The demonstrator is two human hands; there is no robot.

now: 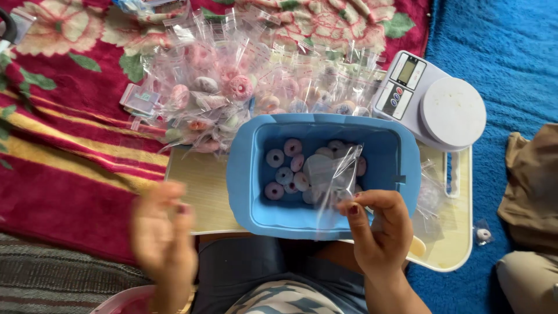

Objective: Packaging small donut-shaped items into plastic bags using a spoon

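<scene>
Tub [244, 174] sits on the tray [197, 192] right in front of me, ring sweets [285, 174] inside it. My right hand [381, 229] holds a bag [332, 174] over the tub; left hand [163, 238] is left of it. Pile of filled bags [232, 81] behind the tub. Scale [433, 102] behind-right, on the tray corner.

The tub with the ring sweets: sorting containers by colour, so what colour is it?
Light blue tub, seen in the head view.

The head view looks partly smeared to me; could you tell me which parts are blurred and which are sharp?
In the head view, the left hand is motion-blurred; the right hand, its clear bag and the blue tub are sharp under even daylight.
</scene>
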